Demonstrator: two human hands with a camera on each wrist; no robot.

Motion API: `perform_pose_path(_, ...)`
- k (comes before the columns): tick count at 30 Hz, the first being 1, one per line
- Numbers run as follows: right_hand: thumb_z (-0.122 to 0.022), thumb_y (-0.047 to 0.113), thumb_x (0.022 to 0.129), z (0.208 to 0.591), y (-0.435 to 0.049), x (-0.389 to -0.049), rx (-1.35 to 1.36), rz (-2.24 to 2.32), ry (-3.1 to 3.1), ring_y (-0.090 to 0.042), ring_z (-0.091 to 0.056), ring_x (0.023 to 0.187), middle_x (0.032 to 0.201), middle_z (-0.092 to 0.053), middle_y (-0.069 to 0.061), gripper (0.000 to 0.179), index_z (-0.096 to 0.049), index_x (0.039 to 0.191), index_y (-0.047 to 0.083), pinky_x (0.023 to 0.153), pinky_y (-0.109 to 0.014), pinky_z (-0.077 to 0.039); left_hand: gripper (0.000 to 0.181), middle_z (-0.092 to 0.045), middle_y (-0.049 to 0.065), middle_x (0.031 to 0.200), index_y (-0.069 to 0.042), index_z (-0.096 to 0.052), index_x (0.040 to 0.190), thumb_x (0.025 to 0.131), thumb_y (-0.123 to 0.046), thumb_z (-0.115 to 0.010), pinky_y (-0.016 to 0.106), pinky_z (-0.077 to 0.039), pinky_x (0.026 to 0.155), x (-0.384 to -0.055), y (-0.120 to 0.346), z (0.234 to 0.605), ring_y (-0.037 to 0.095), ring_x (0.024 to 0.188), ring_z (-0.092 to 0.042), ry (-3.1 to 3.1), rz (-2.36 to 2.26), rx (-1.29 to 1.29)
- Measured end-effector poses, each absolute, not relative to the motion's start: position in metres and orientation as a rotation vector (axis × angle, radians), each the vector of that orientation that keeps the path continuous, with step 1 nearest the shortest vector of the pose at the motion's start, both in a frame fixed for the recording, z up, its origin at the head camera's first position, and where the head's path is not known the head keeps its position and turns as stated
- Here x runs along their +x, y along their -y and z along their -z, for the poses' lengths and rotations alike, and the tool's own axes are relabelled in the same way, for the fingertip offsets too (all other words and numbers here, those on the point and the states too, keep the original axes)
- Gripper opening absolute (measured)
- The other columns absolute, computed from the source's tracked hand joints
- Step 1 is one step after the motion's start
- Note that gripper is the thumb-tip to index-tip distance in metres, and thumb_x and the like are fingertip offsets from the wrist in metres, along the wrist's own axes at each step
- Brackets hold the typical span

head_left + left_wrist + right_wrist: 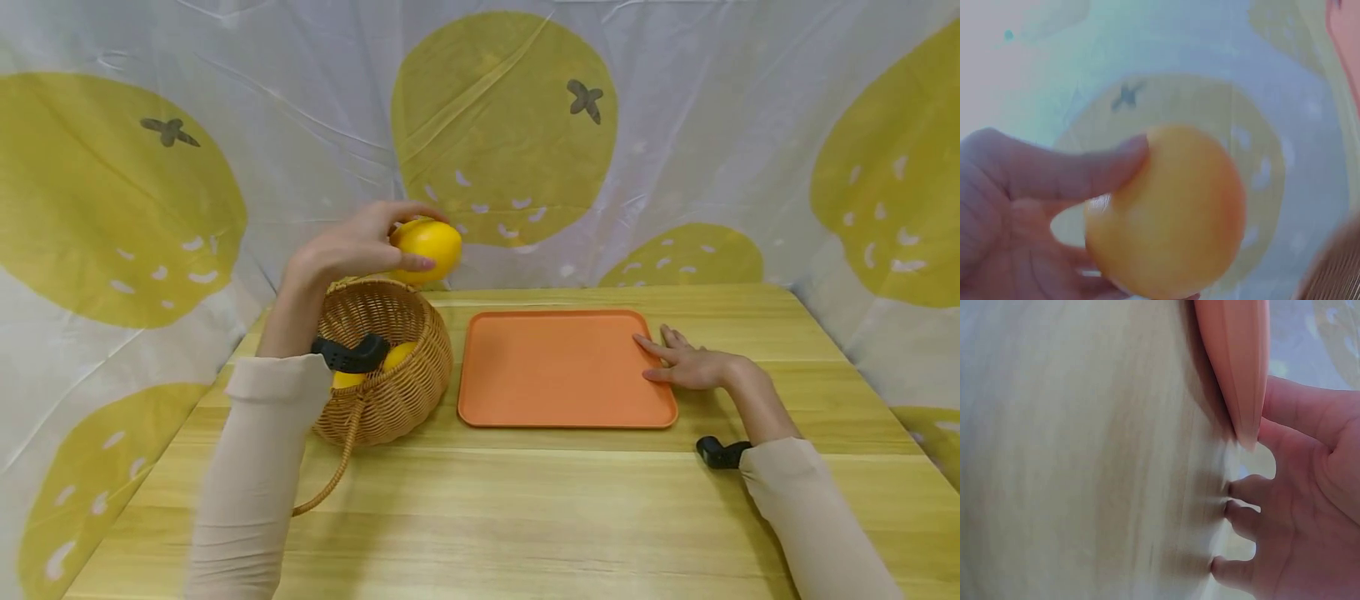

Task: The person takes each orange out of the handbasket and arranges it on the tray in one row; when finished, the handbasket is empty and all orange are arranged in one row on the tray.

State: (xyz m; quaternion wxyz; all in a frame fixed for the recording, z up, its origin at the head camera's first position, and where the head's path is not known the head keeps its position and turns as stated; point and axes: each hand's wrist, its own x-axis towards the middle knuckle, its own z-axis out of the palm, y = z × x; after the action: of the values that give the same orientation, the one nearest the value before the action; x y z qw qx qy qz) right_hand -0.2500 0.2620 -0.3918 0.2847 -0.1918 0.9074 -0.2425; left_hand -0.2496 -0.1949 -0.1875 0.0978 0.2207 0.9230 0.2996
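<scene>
Holding lemon (433,245) near wicker basket (411,396); handle (349,442) drooping, tray (555,367) beside.

Left arm (251,475) rises from the lower left, wrist (303,271) bent, left grip (358,247) curled left of centre; right arm (810,504) enters lower right, right grip (697,367) with fingers (657,347) spread.

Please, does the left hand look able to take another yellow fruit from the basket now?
Probably not: the left grip holds a yellow fruit, although the basket looks open on top.
</scene>
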Motion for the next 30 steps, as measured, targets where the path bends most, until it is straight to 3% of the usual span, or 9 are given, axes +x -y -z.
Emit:
perform_pose_path(7, -0.053, 0.039, 0.108, 0.393, -0.262, -0.249, -0.513, 0.654, -2.430, -0.059, 0.018, 0.151, 0.163, 0.019, -0.039, 0.081, -0.010, 0.165, 0.001, 0.112, -0.080, 0.012, 0.061, -0.055, 0.015, 0.140, -0.022, -0.054, 0.151, 0.094, -0.016, -0.075, 0.040, -0.051, 0.090, -0.241, 0.140, 0.205, 0.030, 0.116, -0.055, -2.679, -1.280, 0.456)
perform_pose_path(15, -0.053, 0.037, 0.108, 0.393, -0.264, -0.248, -0.514, 0.665, -2.423, -0.059, 0.019, 0.151, 0.163, 0.020, -0.040, 0.081, -0.009, 0.165, -0.001, 0.111, -0.081, 0.013, 0.059, -0.048, 0.013, 0.153, -0.017, -0.051, 0.151, 0.096, -0.013, -0.073, 0.049, -0.054, 0.101, -0.241, 0.091, 0.234, 0.034, 0.127, -0.057, -2.650, -1.569, 0.415)
perform_pose_path(30, -0.053, 0.040, 0.108, 0.391, -0.261, -0.250, -0.516, 0.647, -2.438, -0.058, 0.018, 0.152, 0.164, 0.019, -0.039, 0.081, -0.009, 0.165, 0.001, 0.113, -0.080, 0.012, 0.060, -0.054, 0.018, 0.150, -0.009, -0.051, 0.151, 0.096, -0.012, -0.073, 0.055, -0.050, 0.105, -0.262, 0.079, 0.335, 0.039, 0.132, -0.056, -2.785, -1.627, 0.130)
